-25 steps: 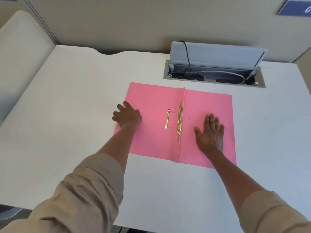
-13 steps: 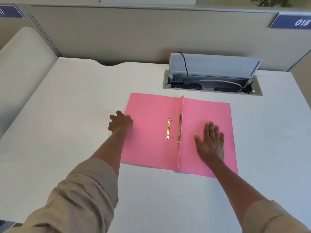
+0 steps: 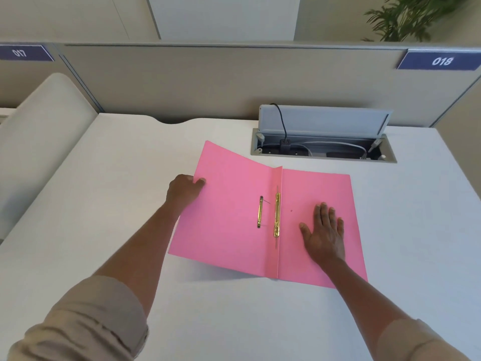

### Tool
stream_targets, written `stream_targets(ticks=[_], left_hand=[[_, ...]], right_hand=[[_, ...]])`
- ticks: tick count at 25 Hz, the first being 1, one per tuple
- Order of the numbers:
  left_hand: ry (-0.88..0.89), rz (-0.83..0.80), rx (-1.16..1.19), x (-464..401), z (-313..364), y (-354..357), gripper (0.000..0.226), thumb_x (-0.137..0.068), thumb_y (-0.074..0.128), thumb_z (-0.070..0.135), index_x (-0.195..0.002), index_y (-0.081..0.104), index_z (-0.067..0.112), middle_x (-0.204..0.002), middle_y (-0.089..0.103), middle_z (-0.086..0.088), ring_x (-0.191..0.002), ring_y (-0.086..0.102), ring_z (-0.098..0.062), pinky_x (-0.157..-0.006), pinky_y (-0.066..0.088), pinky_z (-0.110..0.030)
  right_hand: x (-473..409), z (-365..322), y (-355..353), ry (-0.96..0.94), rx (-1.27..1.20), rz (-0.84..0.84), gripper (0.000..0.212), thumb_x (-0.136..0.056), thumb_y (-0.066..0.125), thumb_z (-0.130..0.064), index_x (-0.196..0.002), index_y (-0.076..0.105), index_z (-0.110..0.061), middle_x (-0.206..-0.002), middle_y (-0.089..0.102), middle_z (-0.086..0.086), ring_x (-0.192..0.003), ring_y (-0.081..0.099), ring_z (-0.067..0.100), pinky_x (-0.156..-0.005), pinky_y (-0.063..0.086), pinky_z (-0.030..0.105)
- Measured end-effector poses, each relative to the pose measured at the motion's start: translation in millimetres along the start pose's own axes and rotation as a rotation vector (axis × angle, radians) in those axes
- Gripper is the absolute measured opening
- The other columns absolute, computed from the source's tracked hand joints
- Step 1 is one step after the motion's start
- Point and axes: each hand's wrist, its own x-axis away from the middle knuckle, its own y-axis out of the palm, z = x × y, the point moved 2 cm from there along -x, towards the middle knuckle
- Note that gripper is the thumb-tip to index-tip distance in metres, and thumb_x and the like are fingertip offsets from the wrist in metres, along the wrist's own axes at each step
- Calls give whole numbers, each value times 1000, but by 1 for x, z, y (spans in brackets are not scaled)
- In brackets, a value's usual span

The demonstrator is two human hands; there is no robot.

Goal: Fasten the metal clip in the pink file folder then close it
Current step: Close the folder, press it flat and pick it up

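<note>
The pink file folder [image 3: 229, 217] lies open on the white desk, spine running away from me. A gold metal clip [image 3: 277, 214] lies along the spine, and a second gold bar [image 3: 260, 211] sits just left of it on the left cover. My left hand [image 3: 185, 190] pinches the outer edge of the left cover, thumb on top, and that cover is raised off the desk, casting a shadow beneath it. On the right cover my right hand [image 3: 324, 234] presses flat with fingers spread.
An open grey cable tray [image 3: 322, 145] with plugs and cords is set into the white desk [image 3: 104, 178] just beyond the folder. A beige partition [image 3: 208, 82] closes the back, with a low divider at the left.
My left hand slid from the left cover to its outer edge, gripped it and lifted the cover. My right hand stayed flat on the right cover. The view tilted up.
</note>
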Motion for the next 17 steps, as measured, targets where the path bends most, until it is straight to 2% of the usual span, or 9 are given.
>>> stream_targets(ticks=[4,8,10,11,13,15,17], left_hand=[[106,14,62,19,34,-14,47,-92,58,31,-59,26,21,-55,26,3,-49,25,-19,-50,15,-29],[202,-20,190,43,78,-15,43,-91,56,24,-59,27,20,-56,23,2,-54,21,-19,-56,16,-31],[237,-92,268,58,101,-10,41,-91,56,23,-56,36,19,-54,31,2,-53,29,-20,-56,23,-26],[257,-129,302,66,113,-7,35,-91,57,24,-57,48,17,-54,40,2,-51,38,-20,-51,30,-23],[291,-219,359,84,137,2,22,-92,59,24,-77,69,12,-63,60,1,-55,59,-16,-45,45,-20],[303,-295,385,100,157,15,20,-91,61,27,-98,74,13,-75,70,-1,-64,69,-17,-52,57,-26],[308,-318,345,112,177,33,29,-88,64,31,-110,71,15,-85,72,-1,-71,72,-18,-61,63,-33]], right_hand=[[-1,3,-2,-13,-42,-8,76,-101,27,-55,-158,3,-11,-168,3,9,-154,0,28,-124,1,47],[-2,9,-6,-39,-60,-22,77,-101,29,-54,-158,4,-10,-168,4,9,-154,1,28,-124,1,47],[-2,17,-9,-36,-60,-25,76,-101,30,-53,-158,6,-9,-168,5,10,-154,2,29,-124,2,47],[-1,21,-10,-36,-53,-27,76,-101,30,-53,-158,6,-9,-168,5,10,-154,2,29,-124,2,48],[1,32,-12,-41,-36,-26,77,-101,31,-53,-158,6,-9,-168,5,10,-154,1,29,-124,2,47],[1,41,-15,-38,-39,-32,77,-100,30,-54,-158,6,-10,-168,4,9,-154,0,28,-124,1,47],[1,53,-18,-23,-53,-36,77,-100,31,-54,-158,5,-11,-168,2,8,-154,-2,26,-124,-1,46]])
